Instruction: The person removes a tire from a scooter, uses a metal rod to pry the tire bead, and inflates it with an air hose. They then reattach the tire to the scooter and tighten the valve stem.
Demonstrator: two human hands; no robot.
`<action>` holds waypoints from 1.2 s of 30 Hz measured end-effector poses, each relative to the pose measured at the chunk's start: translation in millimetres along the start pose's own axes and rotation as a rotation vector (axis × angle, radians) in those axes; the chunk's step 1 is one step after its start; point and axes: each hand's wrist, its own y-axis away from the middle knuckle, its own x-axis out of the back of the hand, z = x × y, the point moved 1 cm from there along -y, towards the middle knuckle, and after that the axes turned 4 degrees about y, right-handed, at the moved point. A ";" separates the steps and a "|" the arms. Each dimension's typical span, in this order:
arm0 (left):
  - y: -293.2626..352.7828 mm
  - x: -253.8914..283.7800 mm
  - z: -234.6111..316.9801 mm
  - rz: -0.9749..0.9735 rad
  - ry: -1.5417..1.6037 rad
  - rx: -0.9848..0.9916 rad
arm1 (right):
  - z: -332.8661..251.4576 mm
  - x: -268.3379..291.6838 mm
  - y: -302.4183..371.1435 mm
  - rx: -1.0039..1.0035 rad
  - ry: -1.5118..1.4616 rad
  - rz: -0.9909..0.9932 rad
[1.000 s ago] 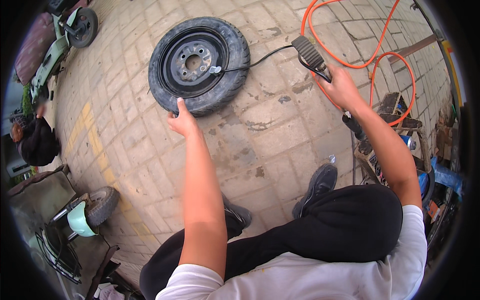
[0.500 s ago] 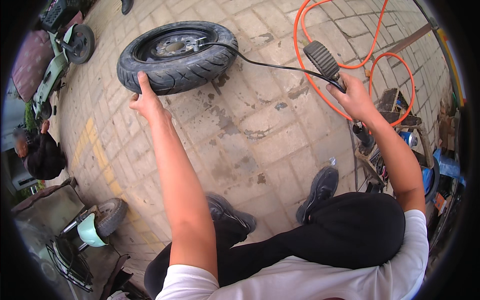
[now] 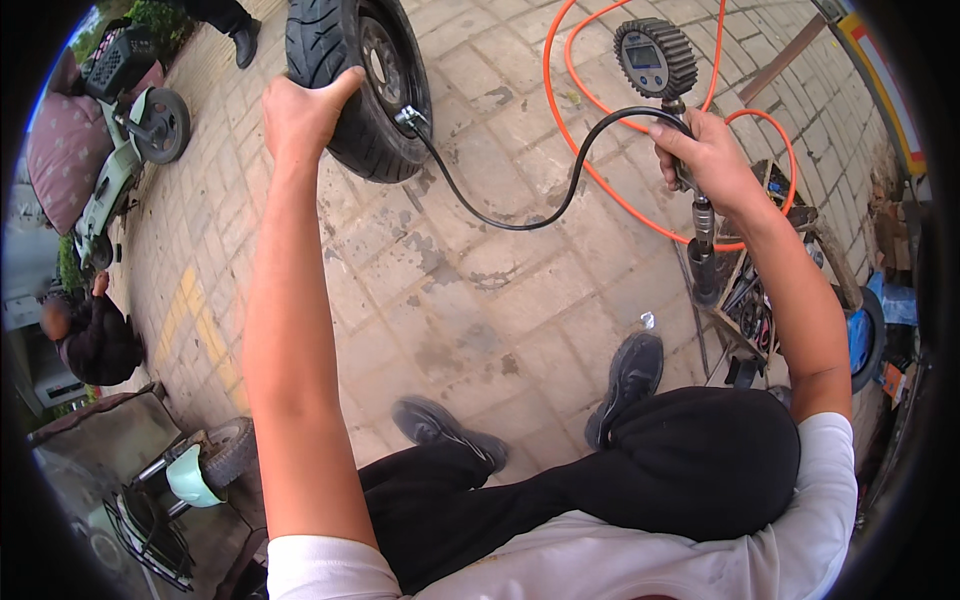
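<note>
A black scooter wheel [image 3: 345, 140] stands tilted up on its edge at the upper left of the middle. My left hand [image 3: 305, 115] grips its tyre tread, thumb over the sidewall. My right hand [image 3: 705, 160] is closed round the handle of a tyre inflator [image 3: 655, 60], whose round ribbed gauge has a small screen turned toward me. From the inflator a thin black hose [image 3: 530, 226] sags across to a metal chuck [image 3: 408, 118] at the wheel's rim. An orange air hose [image 3: 570, 145] loops on the paving behind my right hand.
To the right, below my right forearm, stands a tool box [image 3: 755, 290] with tools in it. Parked at the far left is a pale green scooter [image 3: 120, 170], with a crouching person [image 3: 95, 325] nearby. Another scooter's front wheel [image 3: 228, 450] is at the lower left. A person's shoe [image 3: 245, 42] shows at the top.
My left hand has tipped the wheel from nearly flat up onto its edge. My right hand has turned the inflator so its gauge screen shows. The black hose now hangs lower.
</note>
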 end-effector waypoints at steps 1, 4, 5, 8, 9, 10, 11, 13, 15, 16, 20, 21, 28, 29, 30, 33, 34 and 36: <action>23.8 -4.2 6.7 -0.021 -0.088 -0.070 | -9.3 2.3 -7.4 -0.030 -0.091 -0.013; 102.5 -19.2 18.6 0.091 -0.178 -0.390 | -34.8 -5.1 -49.6 -0.193 -0.265 0.029; 122.8 -24.6 18.8 0.081 -0.171 -0.469 | -36.2 -13.1 -63.6 -0.262 -0.301 0.058; 167.0 -44.3 13.9 -0.034 -0.121 -0.597 | -11.4 -39.5 -88.4 -0.390 -0.497 0.148; 176.5 -50.6 11.7 -0.070 -0.103 -0.644 | 6.0 -45.6 -89.1 -0.469 -0.548 0.235; 183.9 -56.9 9.6 -0.074 -0.087 -0.642 | 27.7 -48.5 -81.8 -0.488 -0.671 0.227; 192.4 -63.2 7.8 -0.085 -0.068 -0.637 | 50.5 -50.7 -71.8 -0.552 -0.778 0.272; 211.6 -74.1 6.6 -0.107 -0.069 -0.630 | 89.3 -59.0 -58.9 -0.558 -0.884 0.222; 228.6 -84.6 6.9 -0.128 -0.100 -0.666 | 116.0 -69.0 -51.8 -0.447 -0.882 0.124; 236.7 -87.6 3.7 -0.164 -0.115 -0.640 | 126.2 -74.3 -47.3 -0.451 -0.963 0.149; 250.6 -86.2 -49.1 -0.181 0.101 -0.359 | 144.0 -89.1 -35.0 -0.512 -0.901 0.291; 246.0 -84.9 -75.6 -0.150 0.109 -0.248 | 145.3 -91.8 -32.3 -0.507 -0.903 0.267; 254.3 -95.9 -235.0 -0.392 -0.266 0.314 | 154.9 -95.4 -22.8 -0.507 -0.902 0.220; 255.7 -95.4 -231.2 -0.293 -0.276 0.252 | 155.9 -95.7 -23.2 -0.478 -0.917 0.186; 256.8 -95.7 -218.3 -0.221 -0.328 0.261 | 157.0 -95.9 -23.4 -0.500 -0.884 0.209; 232.0 -93.4 -134.9 -0.064 -0.106 0.061 | 157.0 -98.4 -22.3 -0.473 -0.870 0.195; 223.7 -95.0 -97.2 -0.166 0.121 -0.057 | 156.5 -99.4 -20.8 -0.471 -0.864 0.210; 212.9 -108.2 -18.4 -0.274 0.370 -0.337 | 155.0 -102.6 -17.7 -0.480 -0.851 0.245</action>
